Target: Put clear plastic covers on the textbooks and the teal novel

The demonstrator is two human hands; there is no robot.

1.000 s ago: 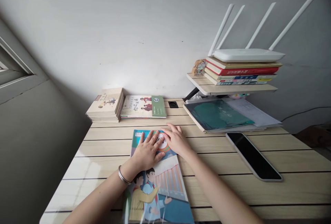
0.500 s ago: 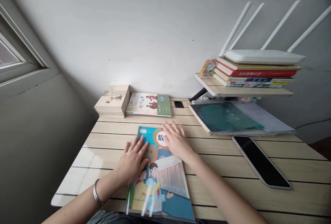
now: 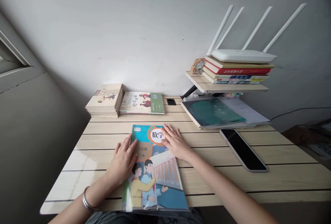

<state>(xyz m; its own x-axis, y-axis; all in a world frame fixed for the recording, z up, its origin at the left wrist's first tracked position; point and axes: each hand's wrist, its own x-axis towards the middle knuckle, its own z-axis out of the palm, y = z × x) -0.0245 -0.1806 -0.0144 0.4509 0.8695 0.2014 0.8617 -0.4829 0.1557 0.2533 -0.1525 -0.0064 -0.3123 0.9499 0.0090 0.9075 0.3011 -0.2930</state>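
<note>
Teal-and-orange textbook [image 3: 155, 175], one item, flat and face up on the near middle of the slatted pale-wood desk [image 3: 258, 182]; its lower edge overhangs the desk's near edge, and a clear glossy sleeve shows around that end.

Left hand [image 3: 123, 161]: palm down at the book's left edge, fingers straight and slightly spread, tips on the cover, gripping nothing. Silver bangle [image 3: 86, 201] on the wrist. A second ago this hand lay further in, over the upper cover; it has since slid outward to the edge.

Right hand [image 3: 176, 143]: flat on the upper right corner of the cover, fingers extended and loose, holding nothing. It earlier covered the round title badge [image 3: 157, 135], which now shows in full.

Holders and contents:
- Raised wooden shelf [image 3: 207, 87], far right: a short pile of books [image 3: 236, 73] lying flat, a white router [image 3: 243, 56] with four aerials on top, and a small figure at the left end, too small to make out.
- Space under the shelf: dark green folder [image 3: 214, 112] on loose sheets.
- Desk, far left: stack of tan books [image 3: 104, 100]; just beside it, one thin illustrated book [image 3: 142, 102].
- Desk, right: black phone [image 3: 243, 150], screen up, well apart from both hands.
</note>
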